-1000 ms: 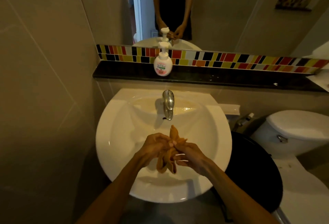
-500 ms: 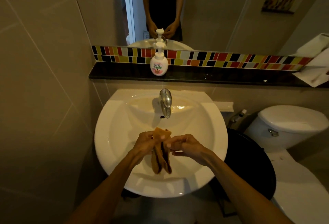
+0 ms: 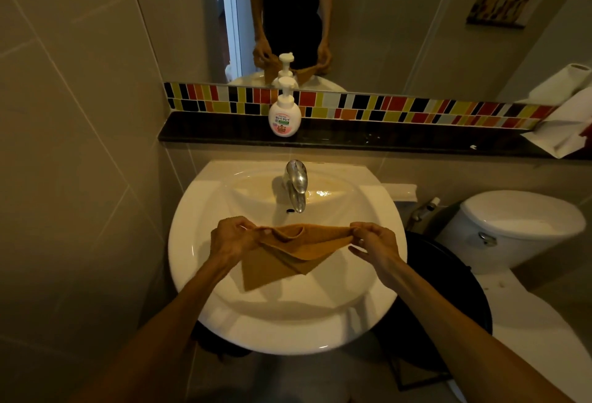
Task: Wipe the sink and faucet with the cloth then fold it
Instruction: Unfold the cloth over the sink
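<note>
1. Cloth is hanging stretched over the sink, in front of the faucet.
2. Left hand is pinching its left top corner; right hand is pinching the right one (both hands closed on it).
3. Lower cloth layers are drooping into a point.
4. Soap bottle is standing on the shelf behind.

Dim, warm light. Beige tiled walls. Mirror above a multicoloured mosaic strip and dark stone ledge; soap pump bottle stands on the ledge. White toilet tank at right, black bin beside it.
</note>
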